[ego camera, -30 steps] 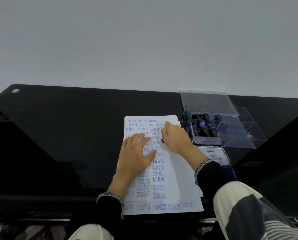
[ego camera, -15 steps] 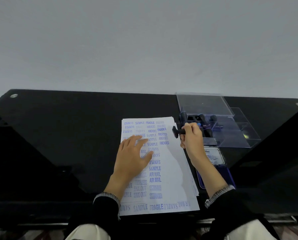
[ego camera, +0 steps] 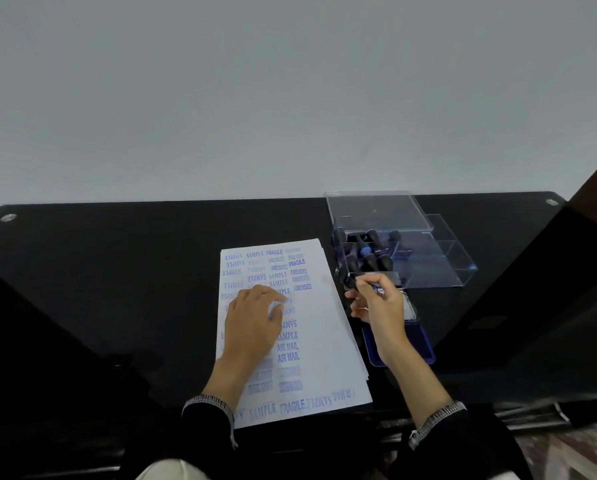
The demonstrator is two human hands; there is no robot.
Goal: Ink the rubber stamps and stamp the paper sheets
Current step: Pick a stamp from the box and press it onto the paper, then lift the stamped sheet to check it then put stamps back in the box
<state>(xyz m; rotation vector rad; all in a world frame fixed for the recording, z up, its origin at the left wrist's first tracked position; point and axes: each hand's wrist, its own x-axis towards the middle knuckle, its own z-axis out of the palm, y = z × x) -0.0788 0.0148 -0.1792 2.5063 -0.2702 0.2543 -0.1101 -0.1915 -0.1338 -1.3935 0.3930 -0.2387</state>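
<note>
Head view: a glossy black glass worktop [ego camera: 123, 271] runs along a plain grey wall [ego camera: 290, 91], carrying a stack of white paper sheets [ego camera: 328, 327] whose top page is covered in blue impressions reading SAMPLE, FRAGILE, AMENDED and AIR MAIL. To the right of the stack, at the back, stands a clear acrylic organiser box [ego camera: 428, 251] with its lid raised, several black-handled rubber stamps [ego camera: 371, 259] standing in its left compartments. Just in front of the box lies an open blue ink pad [ego camera: 418, 344], its lid tilted up at the far end. The person's left hand [ego camera: 252, 327] rests flat on the top sheet, fingers spread and straight, pressing the page down. The right hand [ego camera: 376, 306] hovers over the ink pad's far end, beside the paper's right edge, fingers curled round a small black rubber stamp [ego camera: 350, 281] held near the front of the box. Dark sleeves with patterned grey knit cuffs [ego camera: 437, 419] cover both wrists.
</note>
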